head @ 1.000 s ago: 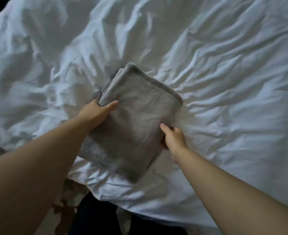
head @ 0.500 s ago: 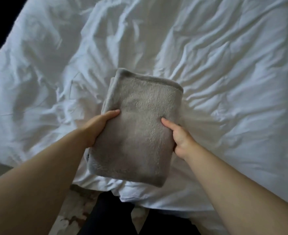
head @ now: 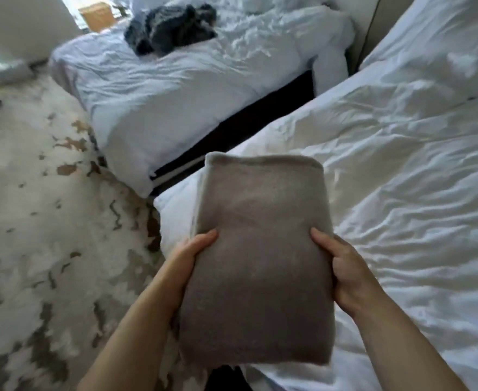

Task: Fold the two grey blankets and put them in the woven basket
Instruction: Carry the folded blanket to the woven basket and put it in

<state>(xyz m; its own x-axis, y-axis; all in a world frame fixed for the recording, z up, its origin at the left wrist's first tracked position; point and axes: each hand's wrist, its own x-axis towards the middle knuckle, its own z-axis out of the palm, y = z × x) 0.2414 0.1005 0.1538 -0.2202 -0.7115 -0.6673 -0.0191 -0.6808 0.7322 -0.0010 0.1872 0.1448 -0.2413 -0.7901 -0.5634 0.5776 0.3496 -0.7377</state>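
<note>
Both arms are bare and stretched out in front, forearms angling in toward each other. Left hand (head: 188, 263) grips the left edge of the folded grey blanket (head: 260, 277), thumb lying on top. Right hand (head: 350, 275) mirrors it on the right edge, thumb on top, fingers curled under.

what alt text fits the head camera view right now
A person's left hand and right hand hold a folded light grey fleece blanket by its sides above the corner of a rumpled white bed. Beyond, a crumpled dark grey fluffy blanket lies on a second white bed beside beige patterned carpet.
</note>
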